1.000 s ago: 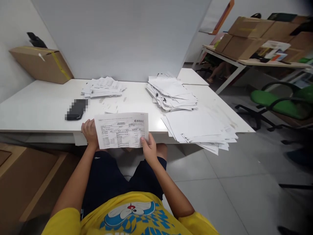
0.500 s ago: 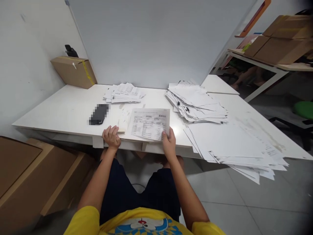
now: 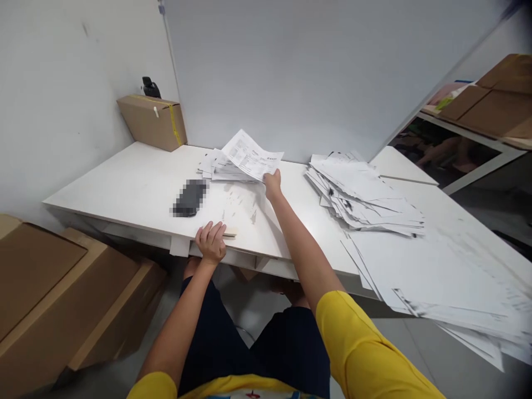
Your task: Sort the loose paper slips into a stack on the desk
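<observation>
right hand (image 3: 272,184): stretched way out across the white table (image 3: 124,185), pinching one printed white paper sheet (image 3: 250,158) by its near right corner, fingers pressed together on it

sheet: it's hanging tilted in the air, lifted end pointing away and left from the hand, right over the small stack of printed papers (image 3: 219,168) near the table's far edge. Can't tell if the low edge is touching the stack yet

long axis: the sheet is running roughly left-to-right, about in line with the stack under it

which hand is nearer: the right one by a mile, it's basically beside the stack

left hand (image 3: 211,242): sitting back at the near edge of the table, fingers curled down over a thin pale flat thing (image 3: 230,231) lying there. Can't make out what that is, and the grip isn't clear either

around it: a dark flat object (image 3: 189,198) (blurred out) is lying left of the reaching arm, well apart from the stack. A big messy heap of white papers (image 3: 361,194) is sitting to the right, and another spread of white sheets (image 3: 432,277) is hanging off the near right corner

back left corner: brown cardboard box with yellow tape (image 3: 153,121), against the wall

in the way: nothing really standing between the hand and the small stack, just some scuff marks on the tabletop
</observation>
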Demonstrator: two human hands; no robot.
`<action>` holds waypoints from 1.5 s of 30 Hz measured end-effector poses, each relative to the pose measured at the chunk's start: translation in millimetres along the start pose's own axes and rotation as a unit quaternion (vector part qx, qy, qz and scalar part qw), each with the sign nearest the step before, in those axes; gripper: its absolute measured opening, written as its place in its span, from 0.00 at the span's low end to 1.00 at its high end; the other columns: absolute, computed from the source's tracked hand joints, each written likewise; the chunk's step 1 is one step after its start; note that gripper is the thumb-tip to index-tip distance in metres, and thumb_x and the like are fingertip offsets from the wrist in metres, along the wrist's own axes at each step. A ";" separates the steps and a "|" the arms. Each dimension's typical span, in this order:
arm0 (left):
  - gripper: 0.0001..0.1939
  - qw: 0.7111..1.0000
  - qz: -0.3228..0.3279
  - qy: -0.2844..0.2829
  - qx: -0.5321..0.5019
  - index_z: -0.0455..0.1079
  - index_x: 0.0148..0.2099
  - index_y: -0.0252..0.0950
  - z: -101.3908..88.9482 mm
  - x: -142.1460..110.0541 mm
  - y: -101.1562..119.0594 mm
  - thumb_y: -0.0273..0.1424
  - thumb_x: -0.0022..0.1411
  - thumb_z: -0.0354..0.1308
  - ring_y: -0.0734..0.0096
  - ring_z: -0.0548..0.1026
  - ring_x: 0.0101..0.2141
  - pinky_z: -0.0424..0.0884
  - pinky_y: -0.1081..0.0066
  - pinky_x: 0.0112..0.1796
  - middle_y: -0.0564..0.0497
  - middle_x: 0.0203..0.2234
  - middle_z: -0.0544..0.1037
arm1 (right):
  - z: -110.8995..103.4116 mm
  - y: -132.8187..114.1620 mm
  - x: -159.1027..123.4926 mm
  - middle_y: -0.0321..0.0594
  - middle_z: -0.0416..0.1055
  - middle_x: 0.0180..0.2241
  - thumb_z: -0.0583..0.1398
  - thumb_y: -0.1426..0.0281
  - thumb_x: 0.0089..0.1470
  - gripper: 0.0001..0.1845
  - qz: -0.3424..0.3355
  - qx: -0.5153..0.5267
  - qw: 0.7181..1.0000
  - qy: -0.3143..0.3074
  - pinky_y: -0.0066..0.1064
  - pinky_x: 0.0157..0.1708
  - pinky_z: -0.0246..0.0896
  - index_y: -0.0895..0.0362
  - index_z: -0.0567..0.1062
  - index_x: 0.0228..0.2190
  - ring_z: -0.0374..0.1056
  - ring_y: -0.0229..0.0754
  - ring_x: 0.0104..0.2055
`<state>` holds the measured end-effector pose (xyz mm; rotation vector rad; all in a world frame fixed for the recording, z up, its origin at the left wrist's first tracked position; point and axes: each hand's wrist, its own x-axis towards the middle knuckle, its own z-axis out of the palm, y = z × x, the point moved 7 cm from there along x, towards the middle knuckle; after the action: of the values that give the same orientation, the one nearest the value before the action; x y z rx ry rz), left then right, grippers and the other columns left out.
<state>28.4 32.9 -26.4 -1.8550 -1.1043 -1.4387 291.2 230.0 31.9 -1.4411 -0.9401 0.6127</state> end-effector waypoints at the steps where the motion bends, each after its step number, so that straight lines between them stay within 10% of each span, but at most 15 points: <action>1: 0.23 1.000 -0.006 -0.007 -0.001 0.77 0.50 0.40 0.6 -0.2 -1.1 0.33 0.66 0.42 0.60 0.76 0.50 0.53 0.59 0.60 0.46 0.42 0.83 | 1.8 1.4 2.1 0.48 0.72 0.51 0.53 0.74 0.51 0.27 0.003 -0.010 1.000 0.008 0.43 0.52 0.67 0.58 0.65 0.55 0.68 0.47 0.51; 8: 0.24 0.999 -0.036 -0.012 -0.019 0.77 0.48 0.39 9.9 -5.7 -16.6 0.39 0.66 0.41 0.56 0.74 0.52 0.51 0.56 0.60 0.43 0.41 0.83 | -43.0 11.3 -11.9 0.59 0.57 0.62 0.56 0.71 0.57 0.26 0.028 -0.169 0.980 0.104 0.53 0.63 0.51 0.63 0.66 0.57 0.53 0.59 0.64; 14: 0.26 0.985 -0.140 -0.044 -0.094 0.75 0.45 0.38 35.6 -12.4 -41.3 0.48 0.63 0.43 0.48 0.68 0.57 0.44 0.48 0.62 0.38 0.42 0.80 | -26.6 -1.3 -41.3 0.56 0.60 0.62 0.54 0.70 0.60 0.25 -0.018 -0.307 0.951 -0.042 0.46 0.61 0.55 0.63 0.66 0.58 0.57 0.56 0.62; 18: 0.26 0.975 -0.172 -0.060 -0.124 0.74 0.46 0.38 40.2 -8.2 -43.7 0.49 0.61 0.45 0.45 0.66 0.60 0.40 0.44 0.63 0.36 0.44 0.78 | -40.2 -22.6 -110.1 0.51 0.61 0.63 0.54 0.67 0.62 0.23 -0.161 -0.319 0.930 -0.090 0.46 0.64 0.51 0.58 0.68 0.57 0.56 0.52 0.64; 22: 0.25 0.977 -0.173 -0.079 -0.093 0.74 0.46 0.37 35.8 -1.2 -35.3 0.47 0.61 0.44 0.44 0.67 0.59 0.44 0.42 0.63 0.35 0.44 0.79 | -151.0 -18.3 -193.3 0.48 0.65 0.60 0.53 0.62 0.64 0.20 -0.240 -0.373 0.896 -0.016 0.51 0.66 0.45 0.54 0.70 0.54 0.57 0.51 0.64; 26: 0.27 0.980 -0.169 -0.077 -0.071 0.73 0.47 0.35 31.6 5.2 -21.7 0.45 0.64 0.38 0.45 0.65 0.60 0.43 0.41 0.63 0.33 0.45 0.77 | -317.3 19.5 -232.0 0.59 0.64 0.59 0.53 0.55 0.61 0.27 -0.076 -0.507 0.836 0.195 0.62 0.63 0.45 0.60 0.69 0.54 0.54 0.61 0.64; 29: 0.30 0.979 -0.184 -0.054 -0.074 0.72 0.45 0.34 29.7 8.8 -16.5 0.46 0.65 0.34 0.46 0.65 0.59 0.39 0.39 0.63 0.34 0.44 0.77 | -378.5 40.7 -243.0 0.61 0.61 0.60 0.55 0.50 0.57 0.34 -0.012 -0.560 0.802 0.207 0.68 0.61 0.40 0.60 0.68 0.56 0.51 0.65 0.64; 35: 0.30 0.967 -0.227 -0.098 -0.058 0.73 0.45 0.36 33.8 11.3 -22.0 0.48 0.62 0.36 0.49 0.66 0.58 0.40 0.43 0.63 0.37 0.46 0.79 | -398.3 38.6 -255.5 0.50 0.70 0.45 0.55 0.59 0.56 0.19 -0.063 -0.438 0.860 0.254 0.50 0.51 0.61 0.54 0.78 0.43 0.64 0.53 0.49; 45: 0.29 0.980 -0.165 -0.079 -0.073 0.72 0.50 0.36 28.0 11.8 -18.1 0.47 0.65 0.38 0.48 0.65 0.59 0.39 0.39 0.64 0.40 0.49 0.78 | -408.2 29.0 -272.2 0.40 0.72 0.36 0.57 0.55 0.55 0.19 -0.099 -0.096 0.883 0.448 0.40 0.49 0.65 0.58 0.76 0.37 0.69 0.44 0.44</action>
<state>28.5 68.2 -24.2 -1.9857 -1.4760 -1.6120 491.7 -217.8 3.8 -1.5415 -0.3871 -0.3230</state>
